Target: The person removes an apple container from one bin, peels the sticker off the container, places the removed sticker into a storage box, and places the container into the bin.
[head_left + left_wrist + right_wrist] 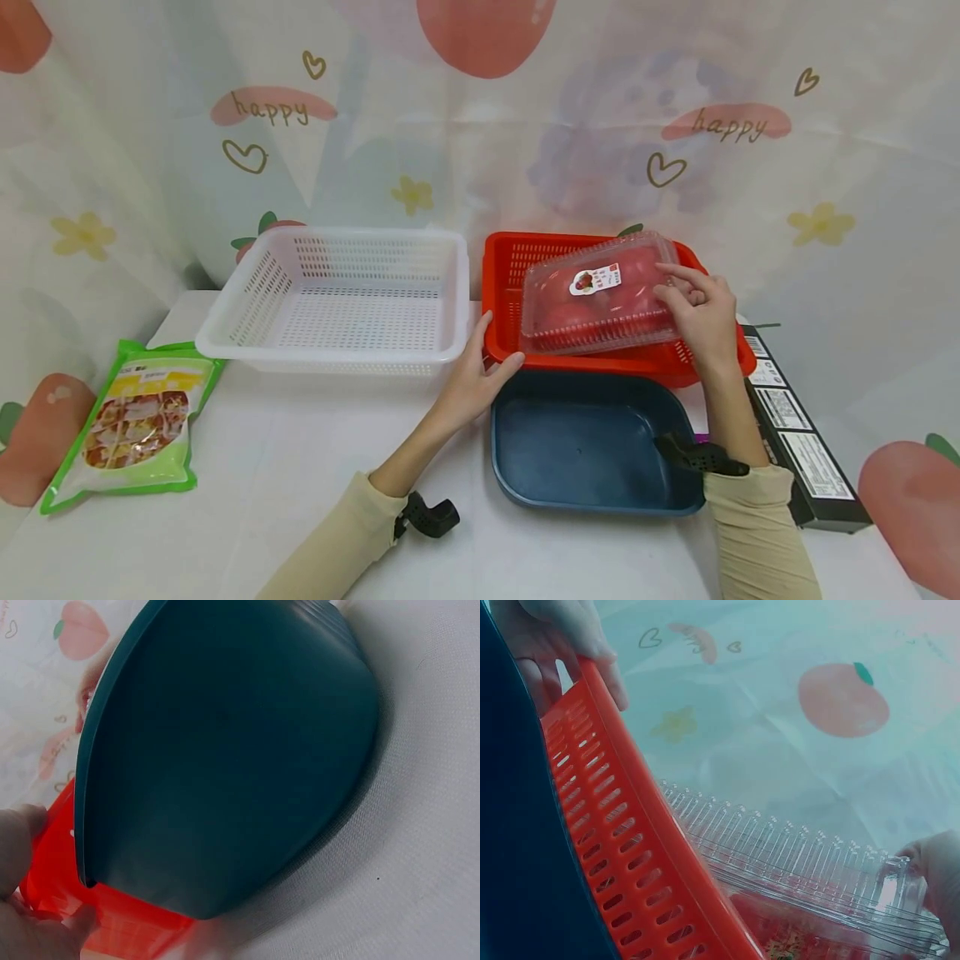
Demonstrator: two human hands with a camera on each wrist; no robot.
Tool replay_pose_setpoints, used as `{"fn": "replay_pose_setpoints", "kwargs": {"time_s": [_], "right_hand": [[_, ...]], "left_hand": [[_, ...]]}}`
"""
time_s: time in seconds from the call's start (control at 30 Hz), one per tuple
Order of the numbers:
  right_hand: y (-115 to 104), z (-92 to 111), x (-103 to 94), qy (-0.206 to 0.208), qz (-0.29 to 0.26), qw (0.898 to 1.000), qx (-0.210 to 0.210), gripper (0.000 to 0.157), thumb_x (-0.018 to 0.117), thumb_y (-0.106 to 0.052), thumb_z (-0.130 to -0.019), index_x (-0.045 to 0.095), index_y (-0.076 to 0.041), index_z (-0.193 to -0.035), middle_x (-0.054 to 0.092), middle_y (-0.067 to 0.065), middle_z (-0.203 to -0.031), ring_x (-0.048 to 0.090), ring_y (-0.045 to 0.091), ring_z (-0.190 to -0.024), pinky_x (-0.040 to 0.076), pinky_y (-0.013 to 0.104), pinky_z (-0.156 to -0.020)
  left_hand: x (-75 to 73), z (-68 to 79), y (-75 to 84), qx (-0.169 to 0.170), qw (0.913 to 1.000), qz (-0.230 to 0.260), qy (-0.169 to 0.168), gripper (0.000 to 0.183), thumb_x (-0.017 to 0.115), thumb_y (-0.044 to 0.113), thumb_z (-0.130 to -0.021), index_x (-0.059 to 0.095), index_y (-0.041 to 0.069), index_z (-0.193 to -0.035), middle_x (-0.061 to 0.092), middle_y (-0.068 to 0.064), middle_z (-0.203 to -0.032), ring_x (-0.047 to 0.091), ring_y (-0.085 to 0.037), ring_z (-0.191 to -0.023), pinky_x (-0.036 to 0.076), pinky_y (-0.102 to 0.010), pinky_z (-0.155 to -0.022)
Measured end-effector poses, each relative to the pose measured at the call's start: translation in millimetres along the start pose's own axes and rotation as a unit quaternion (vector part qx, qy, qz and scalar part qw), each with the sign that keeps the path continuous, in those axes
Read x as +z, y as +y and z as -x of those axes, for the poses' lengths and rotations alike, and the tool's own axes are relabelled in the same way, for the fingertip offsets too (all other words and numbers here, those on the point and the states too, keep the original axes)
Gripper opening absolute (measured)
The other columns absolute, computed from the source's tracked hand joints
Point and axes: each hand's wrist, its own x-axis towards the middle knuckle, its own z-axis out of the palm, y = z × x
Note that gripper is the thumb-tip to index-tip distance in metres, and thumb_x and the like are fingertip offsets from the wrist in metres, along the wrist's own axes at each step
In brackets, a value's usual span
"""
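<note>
A red perforated plastic basket (pixel 504 283) stands at the back right. My left hand (pixel 472 375) grips its front left corner, the thumb over the rim; that hand (pixel 562 637) also shows at the top left of the right wrist view. A clear plastic clamshell box (pixel 547 312) of round red fruit, with a white label on its lid, sits tilted inside the basket. My right hand (pixel 701 312) pinches the box at its right end. Directly in front of the basket is a dark blue plastic tub (pixel 577 450), its underside and side filling much of the left wrist view.
A white perforated basket (pixel 352 358) stands left of the red one. Farther left lies a green-edged food bag (pixel 135 425). A long black box (pixel 802 442) with white labels lies at the right, beside the right forearm. A printed curtain (pixel 480 150) hangs behind the table.
</note>
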Motion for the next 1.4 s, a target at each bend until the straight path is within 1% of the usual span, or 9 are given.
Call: {"fn": "replay_pose_setpoints", "kwargs": {"time_s": [0.17, 0.37, 0.5, 0.57, 0.73, 0.87, 1.13, 1.4], "right_hand": [[-1, 1, 1.3, 0.015, -0.006, 1.000, 0.000, 0.039, 0.065, -0.029, -0.090, 0.065, -0.018, -0.128, 0.043, -0.015, -0.094, 0.047, 0.009, -0.078, 0.048, 0.006, -0.072], [-2, 2, 2.1, 0.042, -0.002, 0.999, 0.004, 0.036, 0.065, -0.032, -0.090, 0.067, -0.020, -0.124, 0.046, -0.016, -0.095, 0.048, 0.007, -0.077, 0.049, 0.008, -0.074], [-4, 4, 2.1, 0.047, 0.000, 0.999, -0.003, 0.036, 0.065, -0.033, -0.091, 0.068, -0.019, -0.124, 0.047, -0.015, -0.094, 0.047, 0.008, -0.075, 0.049, 0.008, -0.074], [-5, 4, 2.2, 0.047, -0.002, 0.999, -0.010, 0.035, 0.064, -0.032, -0.091, 0.068, -0.018, -0.123, 0.047, -0.015, -0.094, 0.046, 0.010, -0.074, 0.049, 0.008, -0.074], [-9, 7, 2.3, 0.044, -0.004, 0.999, -0.014, 0.035, 0.064, -0.031, -0.091, 0.068, -0.018, -0.124, 0.046, -0.015, -0.094, 0.046, 0.011, -0.073, 0.048, 0.006, -0.073], [-11, 8, 2.0, 0.043, -0.002, 0.999, -0.008, 0.035, 0.064, -0.032, -0.092, 0.067, -0.019, -0.124, 0.044, -0.016, -0.095, 0.047, 0.011, -0.076, 0.048, 0.006, -0.073], [-14, 10, 1.5, 0.053, 0.008, 0.998, -0.013, 0.035, 0.064, -0.032, -0.092, 0.068, -0.020, -0.124, 0.043, -0.017, -0.095, 0.047, 0.010, -0.079, 0.048, 0.007, -0.073], [-15, 10, -1.1, 0.064, 0.012, 0.998, -0.006, 0.034, 0.063, -0.033, -0.092, 0.068, -0.021, -0.124, 0.043, -0.017, -0.097, 0.046, 0.009, -0.080, 0.047, 0.007, -0.074]], "left_hand": [[0.2, -0.3, -0.9, -0.005, 1.0000, 0.005, -0.002, 0.087, 0.066, 0.034, -0.091, 0.010, 0.022, -0.156, 0.030, 0.001, -0.156, 0.043, -0.022, -0.137, 0.048, -0.037, -0.101], [-0.1, -0.3, -1.9, 0.000, 0.9999, 0.011, -0.003, 0.087, 0.067, 0.035, -0.090, 0.011, 0.025, -0.156, 0.030, 0.003, -0.156, 0.043, -0.024, -0.138, 0.047, -0.038, -0.102], [-0.3, 0.0, -1.0, 0.002, 1.0000, 0.009, -0.001, 0.088, 0.067, 0.035, -0.090, 0.010, 0.024, -0.156, 0.030, 0.004, -0.155, 0.044, -0.021, -0.136, 0.048, -0.036, -0.101], [-0.3, 0.0, -0.5, 0.003, 1.0000, 0.009, -0.001, 0.088, 0.066, 0.034, -0.091, 0.010, 0.021, -0.156, 0.030, 0.003, -0.155, 0.045, -0.022, -0.135, 0.048, -0.036, -0.101], [-0.3, -0.3, -0.1, 0.006, 0.9999, 0.009, -0.003, 0.088, 0.066, 0.031, -0.091, 0.009, 0.016, -0.156, 0.030, -0.002, -0.156, 0.043, -0.029, -0.137, 0.047, -0.038, -0.102], [-0.3, -0.3, -0.1, 0.008, 0.9999, 0.010, -0.003, 0.088, 0.066, 0.030, -0.091, 0.009, 0.016, -0.156, 0.030, -0.003, -0.156, 0.042, -0.033, -0.138, 0.047, -0.039, -0.102], [-0.3, 1.2, 0.1, 0.009, 0.9999, 0.007, -0.001, 0.088, 0.067, 0.034, -0.090, 0.010, 0.023, -0.156, 0.031, 0.002, -0.155, 0.043, -0.030, -0.137, 0.047, -0.037, -0.102], [-0.1, 1.5, 0.2, 0.002, 0.9999, 0.011, -0.001, 0.088, 0.068, 0.032, -0.090, 0.010, 0.025, -0.156, 0.031, 0.005, -0.154, 0.044, -0.020, -0.135, 0.048, -0.036, -0.101]]}}
